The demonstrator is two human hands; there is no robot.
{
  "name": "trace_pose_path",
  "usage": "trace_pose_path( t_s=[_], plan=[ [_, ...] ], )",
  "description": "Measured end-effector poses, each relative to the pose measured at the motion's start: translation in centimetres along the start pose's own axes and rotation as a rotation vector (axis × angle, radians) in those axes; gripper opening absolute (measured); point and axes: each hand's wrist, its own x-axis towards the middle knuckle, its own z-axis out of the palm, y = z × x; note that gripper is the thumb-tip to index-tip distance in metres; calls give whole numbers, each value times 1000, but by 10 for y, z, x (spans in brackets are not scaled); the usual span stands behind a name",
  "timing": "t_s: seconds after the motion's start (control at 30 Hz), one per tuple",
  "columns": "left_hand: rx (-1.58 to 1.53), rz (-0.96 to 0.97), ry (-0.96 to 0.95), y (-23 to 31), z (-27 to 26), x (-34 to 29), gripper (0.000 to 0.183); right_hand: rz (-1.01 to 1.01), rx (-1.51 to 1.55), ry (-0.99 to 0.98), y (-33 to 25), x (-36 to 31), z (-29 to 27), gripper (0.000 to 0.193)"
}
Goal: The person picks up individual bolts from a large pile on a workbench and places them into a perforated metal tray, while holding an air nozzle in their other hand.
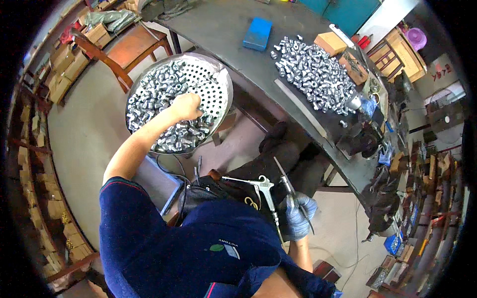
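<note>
"Where is the left hand?"

"Left of centre in the frame. The bare left hand [187, 106] reaches into a round, silvery metal pan with a perforated bottom [218, 94], its fingers curled down among small, shiny steel fittings [154, 94]."

"Is its grip around one?"

"I cannot tell — the back of the hand hides the fingertips. The fittings lie loose, mostly over the left and lower parts of the pan; the holes show bare at its upper right."

"And the other hand?"

"Right of centre, low in the frame: the right hand [299, 214], in a pale blue-grey glove. Its grip is narrow, closed around a long, slim, dark-and-silver metal tool [284, 180] that points toward the top of the frame. Just left of the glove is a silver metal air gun with a long nozzle [265, 186]."

"What is on the counter?"

"The dark grey counter [213, 27] runs from the top of the frame down the right side. It carries a big heap of similar shiny steel fittings [313, 74] at the upper right — with a flat blue box [258, 34] to their left and a tan rectangular block [331, 43] against their upper edge."
</note>
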Motion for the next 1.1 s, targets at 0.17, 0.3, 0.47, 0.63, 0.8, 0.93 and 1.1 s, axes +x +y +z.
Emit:
trace_pose_path(
  t_s=[0.17,0.3,0.47,0.63,0.8,0.93,1.1],
  plan=[
    [-278,79,58,15,-36,-8,21,52,10,-41,6,17,-2,31],
    [-1505,-44,-100,73,-52,-21,27,-89,-132,-207,7,63,3,33],
    [-2013,-138,-321,136,-18,-18,28,-311,28,-261,19,125,36,36],
    [-2320,-366,-571,159,0,-9,29,-328,146,-214,41,131,51,32],
    [-1623,-374,-301,172,-11,-1,32,-332,71,-254,42,133,46,26],
    [-1151,-123,-364,176,-25,7,24,-323,-5,-339,43,133,42,24],
    [-1335,-11,-342,186,-30,10,23,-298,125,-198,63,127,53,32]
  ],
)
